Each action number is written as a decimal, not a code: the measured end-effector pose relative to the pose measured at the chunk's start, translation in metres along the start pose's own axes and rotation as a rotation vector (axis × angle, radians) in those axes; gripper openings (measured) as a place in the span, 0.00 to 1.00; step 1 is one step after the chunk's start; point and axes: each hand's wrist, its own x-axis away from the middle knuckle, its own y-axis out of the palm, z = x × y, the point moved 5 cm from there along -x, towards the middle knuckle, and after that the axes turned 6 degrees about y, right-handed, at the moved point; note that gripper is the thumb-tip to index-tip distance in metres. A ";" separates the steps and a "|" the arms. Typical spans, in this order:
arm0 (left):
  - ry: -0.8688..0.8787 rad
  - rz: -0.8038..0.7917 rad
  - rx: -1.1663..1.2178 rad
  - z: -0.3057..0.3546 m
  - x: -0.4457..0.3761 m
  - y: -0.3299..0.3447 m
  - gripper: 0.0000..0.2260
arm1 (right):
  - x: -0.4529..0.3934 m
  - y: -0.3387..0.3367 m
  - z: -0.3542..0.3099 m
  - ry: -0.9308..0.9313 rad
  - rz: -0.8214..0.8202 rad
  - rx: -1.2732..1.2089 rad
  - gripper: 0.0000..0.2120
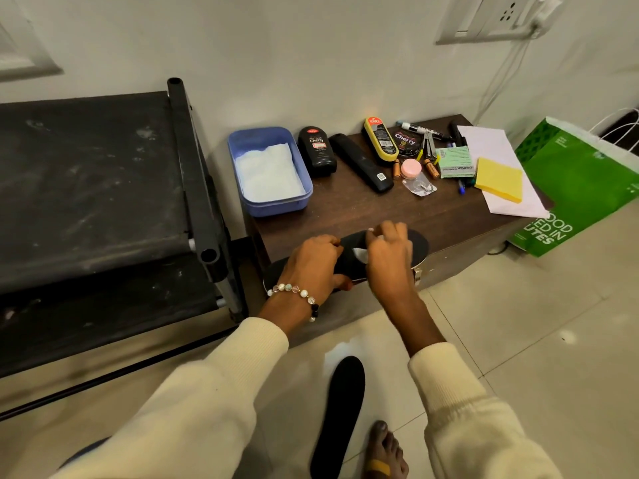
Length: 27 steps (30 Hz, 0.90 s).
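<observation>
**shoefixer22:** so which step is this? Looks like cleaning to me. The left hand [313, 262] grips the flat black foot-shaped insole [420, 243] from the near side, fingers curled over its edge. It's pinning the insole on the front edge of the dark brown wooden table [345, 209], with one end poking out past the table's corner. The right hand [389, 252] pinches a small white scrap of tissue [359, 254] down against the middle of the insole's top.

**solemate:** yep, I'd call it mid-wipe, and only on the first of a pair. A second black insole [340, 409] lies on the tiled floor [518, 323] near the bare foot [383, 451], well apart from the table. Next move imo: drag the tissue along toward the far end while the left hand clamps down hard, or the thing slides off the edge. Light pressure too, that scrap looks thin and could tear. What look like fresh sheets sit in the blue plastic tub [276, 205] at the back left of the table. The black polish bottle [317, 152] stands just beside it, if polish comes after.
</observation>
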 end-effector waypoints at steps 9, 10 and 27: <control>-0.068 -0.025 -0.103 -0.020 0.023 -0.016 0.28 | 0.005 0.000 0.018 -0.114 -0.058 0.057 0.29; -0.090 -0.021 -0.136 -0.023 0.027 -0.015 0.29 | 0.004 -0.001 0.028 -0.060 -0.053 0.070 0.29; -0.178 0.064 -0.065 -0.038 0.034 -0.008 0.31 | 0.010 0.007 0.003 -0.125 -0.005 -0.104 0.18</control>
